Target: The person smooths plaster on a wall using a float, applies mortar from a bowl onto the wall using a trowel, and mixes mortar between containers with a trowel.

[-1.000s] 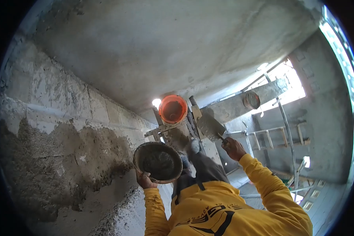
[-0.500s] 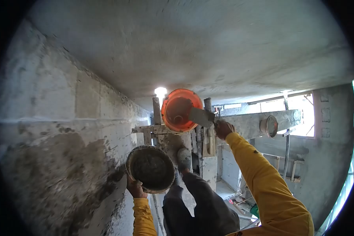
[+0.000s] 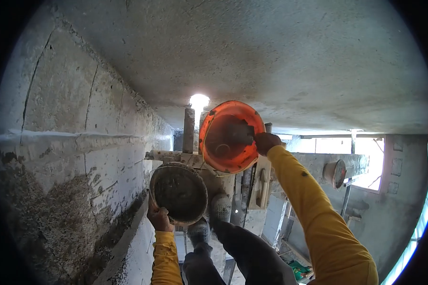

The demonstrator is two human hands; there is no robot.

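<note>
Bucket (image 3: 235,110): orange plastic, faintly glossy, smeared grey. Basin (image 3: 205,202): dark, matt, crusted; its mortar (image 3: 176,192) looks damp and lumpy. Trowel (image 3: 240,133): dull grey metal. Sleeve (image 3: 314,204): matt yellow cloth. Trousers (image 3: 245,247): dark cloth. Wall (image 3: 47,213): rough, pitted. Slab (image 3: 271,61): matt concrete, finely grained.

The right grip (image 3: 267,142), at 3 o'clock, holds a trowel (image 3: 241,134), its blade inside the orange bucket (image 3: 247,114) near the centre. At 7 o'clock, the left grip (image 3: 160,218) clasps a bowl (image 3: 199,178) containing grey mortar (image 3: 176,192). Shoes (image 3: 221,207) show at 6 o'clock.
</note>
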